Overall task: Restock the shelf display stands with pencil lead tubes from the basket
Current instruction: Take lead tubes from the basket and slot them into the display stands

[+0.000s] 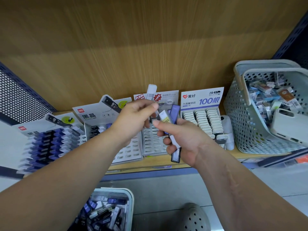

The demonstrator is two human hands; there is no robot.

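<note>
Right now the tubes (175,114) sit fanned in the right hand (186,139), whose fingers curl round them. They are slim, flat plastic cases, mostly purple, one pale with a yellow label, and their lower ends stick out below the palm. The left hand (138,114) is up against their top ends with thumb and fingers bent toward each other; whether it actually pinches a tube I cannot tell.

Both hands hover in front of the stands (150,144), four printed cardboard boxes in a row on the shelf (158,164). The left stand (31,130) is packed with purple and black tubes in stepped rows. The two middle ones show many bare slots in a white plastic grid. The right stand (202,101) is filled with three rows of off-white caps. More tubes lie jumbled in the basket (132,204) low down, a pale plastic tub with rounded corners.

The shelf is a light wood-grain board with a blue front edge, closed behind by a back panel (150,47) of the same grain. A dark perforated metal side panel (18,97) bounds it at the left. At the right end stands a second basket (240,117) of grey-green plastic punched with round holes, holding small packets and a pale phone case (286,125). Below lie a grey tiled floor (166,189) and a grey holed clog (195,217).
</note>
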